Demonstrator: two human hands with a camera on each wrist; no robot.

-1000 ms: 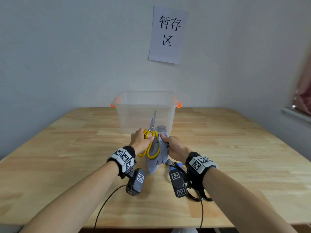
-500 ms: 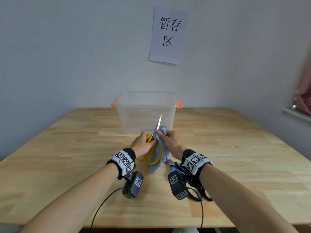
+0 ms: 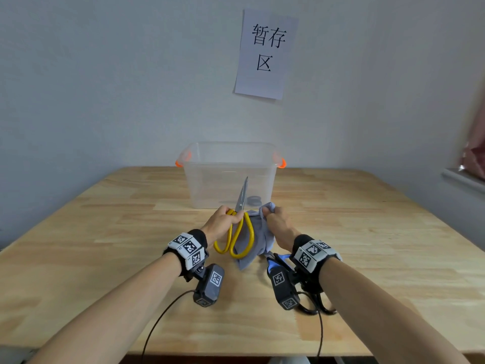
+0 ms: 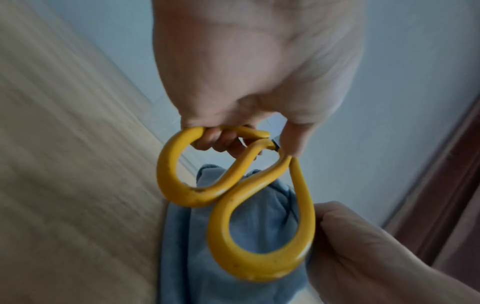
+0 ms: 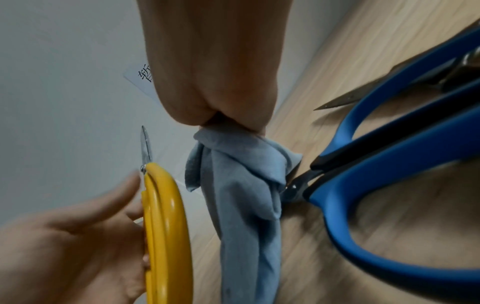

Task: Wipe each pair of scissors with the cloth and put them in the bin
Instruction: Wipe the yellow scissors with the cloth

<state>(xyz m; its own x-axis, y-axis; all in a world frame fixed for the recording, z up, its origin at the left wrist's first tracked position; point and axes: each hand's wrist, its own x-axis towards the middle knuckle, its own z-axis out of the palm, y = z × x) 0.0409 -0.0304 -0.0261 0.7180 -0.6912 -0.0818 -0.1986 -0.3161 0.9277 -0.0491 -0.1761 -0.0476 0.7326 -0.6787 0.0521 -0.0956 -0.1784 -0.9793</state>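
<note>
Left hand (image 3: 221, 222), centre-left of the head view: fingers curled round the neck of the yellow-handled steel scissors (image 3: 237, 232), just below the pivot, blades closed and pointing up toward the bin.

Yellow-handled steel scissors: held above the pale wooden table (image 3: 105, 258). Judged stiff, moderately heavy, smooth on the loops; best taken at the handles or neck, away from the point.

Grey-blue soft cloth (image 3: 256, 240), centre: hangs limp just right of the scissors, behind the yellow loops. Judged light, floppy, easy to bunch.

Right hand (image 3: 277, 223), centre-right: pinches the cloth's top edge in a closed fist.

Blue-handled scissors (image 5: 389, 164), lower right of centre: lying on the table beneath the right wrist, awaiting wiping.

Clear plastic bin with orange handle tabs (image 3: 199, 179), upper centre: stands beyond both hands; a dark object lies inside, unclear.
</note>
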